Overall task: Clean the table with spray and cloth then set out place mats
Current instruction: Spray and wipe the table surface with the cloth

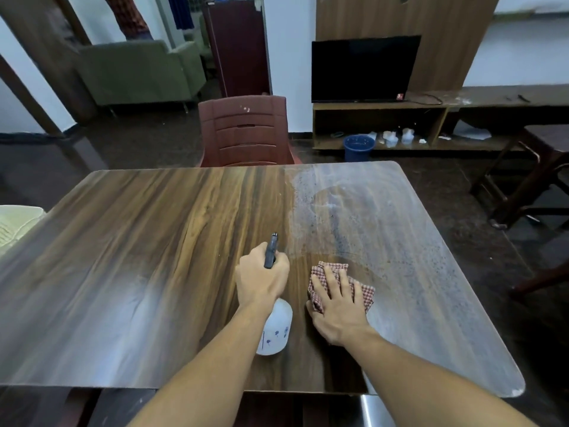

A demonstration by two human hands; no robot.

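Nearest the front edge, the left hand (pixel 261 278) curls tight round the white plastic spray bottle with blue flowers (pixel 277 328), dark nozzle aimed forward. Just beside it, the right hand (pixel 337 303) lies flat, fingers straight, pressing the red-and-white checked cloth (pixel 331 267) onto the brown wood-grain table (pixel 138 257). Beyond, a misty wet patch (pixel 369 217) covers the right side. Step 1 of 2, I'd say: next, wipe through that mist. No mats laid yet.

Open tabletop (pixel 138 241) is left outward of the left hand (pixel 261 280) and ahead of the right hand (pixel 337 306); farther ahead, passage is barred by a chair (pixel 243 131).
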